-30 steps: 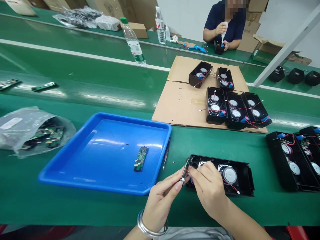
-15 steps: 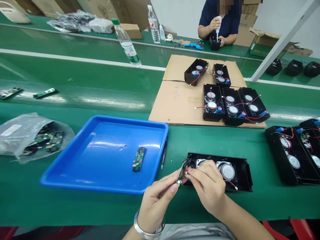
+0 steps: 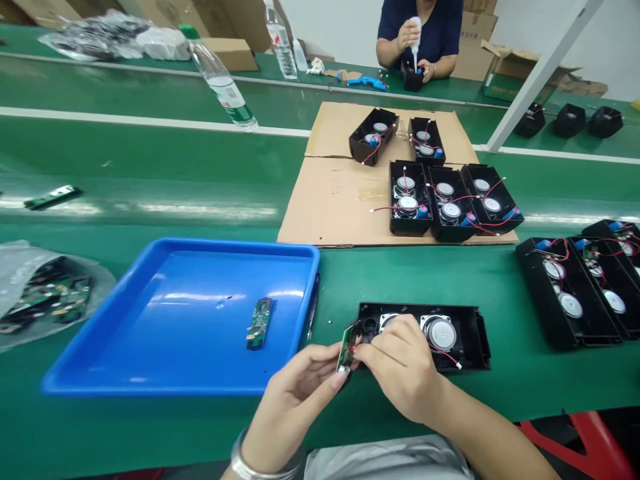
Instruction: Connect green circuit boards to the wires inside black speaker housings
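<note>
A green work table (image 3: 150,167) ran across the view, with a sheet of cardboard (image 3: 330,193) carrying five open black speaker shells. Nearer lay a blue tray (image 3: 150,360) with one spare circuit board (image 3: 259,323) inside it. Just right of the tray sat a black speaker housing (image 3: 465,333) (two round drivers showing). At its left end the left hand (image 3: 295,393) pinched a small green circuit board (image 3: 345,347) between thumb and fingers, held upright. The right hand (image 3: 400,367) gripped a red wire's end against that board.
</note>
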### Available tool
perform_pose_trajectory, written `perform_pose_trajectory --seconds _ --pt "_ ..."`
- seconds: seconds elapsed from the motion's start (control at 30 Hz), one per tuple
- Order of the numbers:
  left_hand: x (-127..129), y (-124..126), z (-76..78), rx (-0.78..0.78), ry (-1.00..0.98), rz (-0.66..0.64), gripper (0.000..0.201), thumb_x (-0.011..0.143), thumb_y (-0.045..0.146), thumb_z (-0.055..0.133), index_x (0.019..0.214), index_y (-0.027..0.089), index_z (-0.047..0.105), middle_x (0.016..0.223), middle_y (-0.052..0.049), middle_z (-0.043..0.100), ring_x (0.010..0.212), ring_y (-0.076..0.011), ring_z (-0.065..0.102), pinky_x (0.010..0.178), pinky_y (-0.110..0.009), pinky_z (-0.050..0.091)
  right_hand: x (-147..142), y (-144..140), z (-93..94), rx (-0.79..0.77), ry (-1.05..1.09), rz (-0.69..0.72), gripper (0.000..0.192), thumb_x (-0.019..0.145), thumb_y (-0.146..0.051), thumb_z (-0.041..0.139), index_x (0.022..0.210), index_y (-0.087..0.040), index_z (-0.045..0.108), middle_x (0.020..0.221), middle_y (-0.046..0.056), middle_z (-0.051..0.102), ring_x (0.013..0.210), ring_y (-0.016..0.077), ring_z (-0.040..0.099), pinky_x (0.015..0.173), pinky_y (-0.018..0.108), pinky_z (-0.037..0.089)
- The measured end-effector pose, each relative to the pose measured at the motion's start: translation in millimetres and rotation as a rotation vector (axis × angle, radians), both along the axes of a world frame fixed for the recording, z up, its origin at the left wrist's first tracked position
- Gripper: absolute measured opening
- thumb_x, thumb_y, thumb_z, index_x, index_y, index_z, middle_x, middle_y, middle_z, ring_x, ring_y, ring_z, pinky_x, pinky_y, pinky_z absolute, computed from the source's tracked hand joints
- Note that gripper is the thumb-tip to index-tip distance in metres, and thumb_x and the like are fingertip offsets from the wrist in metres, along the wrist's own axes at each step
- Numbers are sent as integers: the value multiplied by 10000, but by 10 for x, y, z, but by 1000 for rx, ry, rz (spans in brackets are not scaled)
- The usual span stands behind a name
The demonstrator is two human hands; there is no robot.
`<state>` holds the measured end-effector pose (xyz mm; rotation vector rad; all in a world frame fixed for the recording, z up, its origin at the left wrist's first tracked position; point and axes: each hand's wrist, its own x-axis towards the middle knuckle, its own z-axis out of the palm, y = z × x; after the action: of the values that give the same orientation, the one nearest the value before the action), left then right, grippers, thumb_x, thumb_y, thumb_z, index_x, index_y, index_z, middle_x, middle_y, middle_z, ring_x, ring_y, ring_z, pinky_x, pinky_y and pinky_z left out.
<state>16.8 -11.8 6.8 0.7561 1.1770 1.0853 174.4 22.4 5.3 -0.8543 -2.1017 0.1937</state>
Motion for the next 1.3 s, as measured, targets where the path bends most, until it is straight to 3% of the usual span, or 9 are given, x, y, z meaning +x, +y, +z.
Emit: perform_pose_trajectory --seconds 0.13,0.23,0.33,0.5,0.7,0.83,0.97,1.07,1.3 --pt "-28 -6 23 -139 -181 -70 520 560 238 860 1038 323 673 795 -20 733 687 -201 703 652 -267 564 178 6 116 -82 -45 67 236 967 -194 407 880 -133 618 769 42 650 756 156 538 703 305 447" --pt "7 -64 26 -170 -155 -57 458 531 266 873 960 281 714 819 -36 729 769 -232 709 696 -263 552 514 -13 191 -259 -95 -75 214 963 -187 402 927 -138 607 856 61 660 784 163 575 720 297 477" --pt "49 -105 -11 -151 -56 -141 395 514 255 876 876 251 720 852 -68 741 851 -263 692 696 -265 543 906 -74 188 -447 -336 -232 272 903 -51 383 913 -175 624 849 45 654 761 175 600 651 290 485" --pt "193 -104 -4 -149 -24 -61 448 551 393 845 943 268 667 862 -62 749 738 -201 669 610 -221 516 1230 -197 67 -558 -576 -88 552 745 96 306 979 -233 683 990 38 651 791 164 618 628 271 503" --pt "411 -58 105 -137 69 -128 280 686 372 732 894 219 625 925 -57 726 731 -201 676 678 -283 562 1211 -165 13 -545 -536 -54 382 846 24 386 833 -196 698 969 58 659 805 182 608 625 277 498" --pt "530 -58 23 6 234 -147 195 733 249 650 928 257 646 896 12 700 775 -161 674 689 -234 574 1086 -104 -28 -515 -161 43 262 921 -85 428 844 -169 665 928 59 666 841 169 591 700 275 494" --pt "587 -35 -139 168 355 -147 243 751 211 620 985 266 658 923 19 723 796 -158 693 706 -230 586 894 -108 -142 -564 117 -70 147 910 -121 506 853 -172 632 770 17 652 735 136 580 673 248 478" --pt "607 -18 -195 210 389 -143 262 775 225 599 1029 269 646 862 34 726 731 -147 708 678 -222 598 805 -134 -210 -484 67 -83 160 927 -137 481 875 -165 629 783 29 641 731 146 545 672 274 453" --pt "629 -29 -189 109 373 -117 292 801 279 565 1086 249 625 649 60 645 704 -176 724 682 -273 622 712 -163 -229 -355 -249 -77 304 970 -185 376 811 -129 630 691 36 542 649 148 450 575 278 355"
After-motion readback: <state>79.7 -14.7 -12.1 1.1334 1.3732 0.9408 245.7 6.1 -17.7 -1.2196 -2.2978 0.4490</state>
